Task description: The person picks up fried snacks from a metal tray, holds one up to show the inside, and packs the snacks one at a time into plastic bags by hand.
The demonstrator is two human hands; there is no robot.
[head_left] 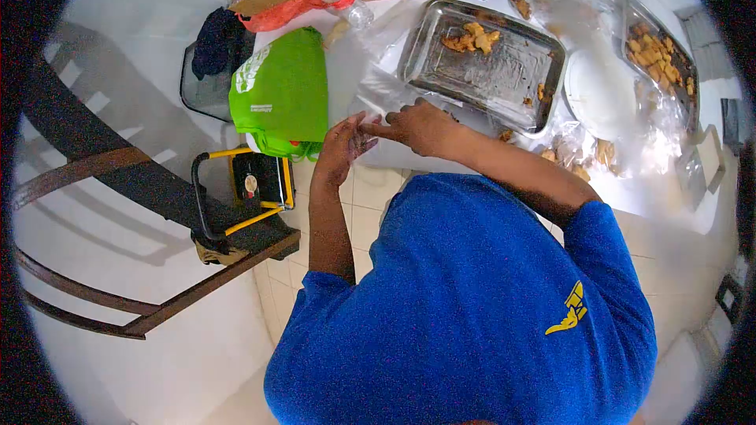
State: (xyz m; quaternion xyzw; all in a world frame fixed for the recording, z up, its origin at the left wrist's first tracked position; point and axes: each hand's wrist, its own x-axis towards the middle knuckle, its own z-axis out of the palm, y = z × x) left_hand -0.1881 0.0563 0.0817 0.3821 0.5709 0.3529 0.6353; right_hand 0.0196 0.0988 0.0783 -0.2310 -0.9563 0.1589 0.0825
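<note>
Head view: plastic bag (383, 88), long axis forward, clamped in left hand (335, 148) and right hand (424, 127).

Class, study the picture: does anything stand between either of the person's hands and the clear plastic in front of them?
Nothing visible does: the left hand and right hand meet at the near end of the clear plastic. The middle tray sits off to its right, not between.
</note>
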